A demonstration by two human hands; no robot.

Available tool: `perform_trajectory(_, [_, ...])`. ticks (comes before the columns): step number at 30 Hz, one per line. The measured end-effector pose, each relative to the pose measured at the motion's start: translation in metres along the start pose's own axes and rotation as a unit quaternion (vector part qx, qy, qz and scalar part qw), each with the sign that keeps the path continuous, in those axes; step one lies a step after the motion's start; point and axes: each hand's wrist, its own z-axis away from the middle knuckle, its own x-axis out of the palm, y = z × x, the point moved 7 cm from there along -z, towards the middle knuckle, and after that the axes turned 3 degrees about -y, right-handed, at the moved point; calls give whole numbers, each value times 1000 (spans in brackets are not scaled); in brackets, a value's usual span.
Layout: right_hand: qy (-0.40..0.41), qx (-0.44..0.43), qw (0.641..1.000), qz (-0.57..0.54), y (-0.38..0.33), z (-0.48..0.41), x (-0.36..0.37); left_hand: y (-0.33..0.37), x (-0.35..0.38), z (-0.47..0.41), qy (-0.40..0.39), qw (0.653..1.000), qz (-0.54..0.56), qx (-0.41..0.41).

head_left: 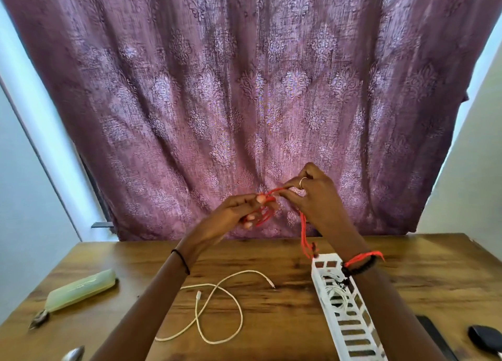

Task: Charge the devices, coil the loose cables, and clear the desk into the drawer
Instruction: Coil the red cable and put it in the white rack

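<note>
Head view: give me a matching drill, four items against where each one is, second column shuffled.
1. red cable
2. white cable
3. white basket
4. pale green case

A. far left of the desk
B. lying loose on the desk, centre
C. held up between left hand and right hand
D. on the desk, right of centre

Pairs: 1-C, 2-B, 3-D, 4-A
</note>
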Motion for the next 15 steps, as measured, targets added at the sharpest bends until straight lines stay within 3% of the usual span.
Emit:
perform_trajectory(7, [29, 70, 997, -34, 8, 6, 15, 1, 6, -5, 22, 989, 142, 21])
perform_trajectory(12, [0, 173, 967, -185, 6, 21, 41, -9, -1, -12, 64, 949, 308, 35])
perform_trajectory(15, [0, 217, 929, -301, 5, 27, 58, -8, -1, -12, 73, 933, 349, 43])
